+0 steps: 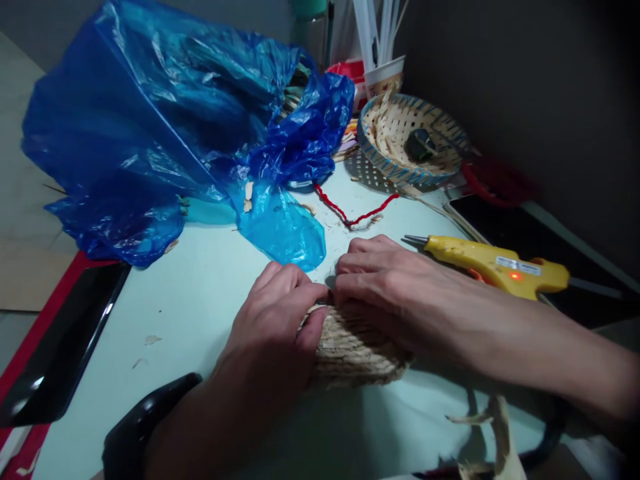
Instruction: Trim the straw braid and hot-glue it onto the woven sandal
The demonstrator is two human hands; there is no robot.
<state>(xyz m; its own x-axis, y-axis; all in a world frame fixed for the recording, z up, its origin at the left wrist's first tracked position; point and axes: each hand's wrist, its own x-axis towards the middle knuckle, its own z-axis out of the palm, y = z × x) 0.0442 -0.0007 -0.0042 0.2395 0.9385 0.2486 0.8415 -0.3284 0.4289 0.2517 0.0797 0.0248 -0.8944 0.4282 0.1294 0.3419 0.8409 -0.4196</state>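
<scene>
A small woven basket of coiled, straw-coloured plant fibre [360,350] is between my hands, low in the middle of the head view. My left hand [275,313] is closed on its left edge, with the thumb against the near side and the fingers over the rim. My right hand [385,280] curls over the far rim, fingers bent and pressed together. The fingertips of both hands nearly meet at the rim, and what lies under them is hidden. Just beyond my right forearm lies a yellow hot glue gun [493,263] with an orange light lit on it.
A large blue plastic bag [165,127] fills the back left. Behind stand a blue-trimmed woven bowl [415,170] and a paper cup [384,79] of glue sticks. Red twisted cord [350,220] lies mid-table. A black phone-like slab [65,340] is at left; dry husk strips [500,440] are near front right.
</scene>
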